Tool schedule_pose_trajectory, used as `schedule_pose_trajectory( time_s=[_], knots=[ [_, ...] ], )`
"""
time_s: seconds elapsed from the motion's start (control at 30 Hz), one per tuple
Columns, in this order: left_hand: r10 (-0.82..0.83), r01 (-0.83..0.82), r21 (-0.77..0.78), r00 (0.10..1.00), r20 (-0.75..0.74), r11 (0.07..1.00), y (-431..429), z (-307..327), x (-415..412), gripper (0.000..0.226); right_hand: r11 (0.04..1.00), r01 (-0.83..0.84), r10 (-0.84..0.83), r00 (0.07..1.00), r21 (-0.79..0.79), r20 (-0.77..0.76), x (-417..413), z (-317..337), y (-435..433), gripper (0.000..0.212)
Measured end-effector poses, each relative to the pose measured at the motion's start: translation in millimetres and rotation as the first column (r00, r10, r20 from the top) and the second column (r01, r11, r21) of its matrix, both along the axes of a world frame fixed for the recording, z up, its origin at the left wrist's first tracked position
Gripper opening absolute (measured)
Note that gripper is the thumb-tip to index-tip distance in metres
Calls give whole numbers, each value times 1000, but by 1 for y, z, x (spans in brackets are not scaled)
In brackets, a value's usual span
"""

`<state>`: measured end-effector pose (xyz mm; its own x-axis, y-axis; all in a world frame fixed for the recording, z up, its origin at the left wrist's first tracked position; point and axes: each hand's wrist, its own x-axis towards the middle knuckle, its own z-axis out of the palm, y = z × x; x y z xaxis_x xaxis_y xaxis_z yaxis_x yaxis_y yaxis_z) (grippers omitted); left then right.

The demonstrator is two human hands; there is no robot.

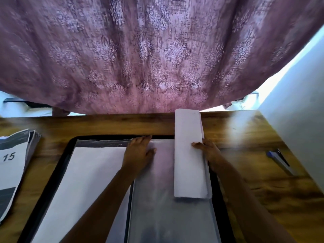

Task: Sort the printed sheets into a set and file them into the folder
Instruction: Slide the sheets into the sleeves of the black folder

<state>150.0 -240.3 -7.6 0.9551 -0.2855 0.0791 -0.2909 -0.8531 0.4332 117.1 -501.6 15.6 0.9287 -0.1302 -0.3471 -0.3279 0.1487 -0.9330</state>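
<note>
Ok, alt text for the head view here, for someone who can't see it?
A person's right hand holds a stack of white sheets over an open black folder on a wooden desk, while the left hand presses a clear sleeve. Printed pages lie left, a pen right.

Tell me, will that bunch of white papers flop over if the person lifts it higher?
Probably a bit. The white papers look like a thin sheaf seen edge-on, held only at one side by the right hand, so the free ends may droop. Likely light. Loose sheets could slide apart, since no clip shows.
</note>
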Motion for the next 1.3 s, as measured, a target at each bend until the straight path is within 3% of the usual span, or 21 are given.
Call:
schedule_pose_trajectory(
  time_s=[0.23, 0.67, 0.83, 0.93, 1.17, 1.3],
  knots=[
    [-16, 17, -13, 996, 87, 1000, 0, -9, 21, 53, 998, -47, 48, 998, 38, -27, 8, -6, 5, 16],
    [-145, 145, -40, 989, 6, 989, 2, -10, 48, 50, 997, -54, 56, 998, 46, -33, 7, -9, 2, 12],
    [-207, 206, -97, 978, -3, 974, 3, -3, 55, 27, 997, -70, 71, 997, 29, -39, 7, -11, 2, 12],
    [-252, 257, -106, 966, 54, 961, 3, 2, 57, 25, 997, -72, 73, 997, 24, -36, 5, -11, 1, 12],
    [-293, 306, -71, 944, 149, 949, 7, 1, 50, 39, 997, -52, 51, 998, 58, 26, 1, -8, 1, 15],
    [-298, 304, -5, 937, 183, 953, 7, -4, 43, 32, 994, -50, 28, 976, 97, 217, 10, 14, 3, 19]
  ],
)
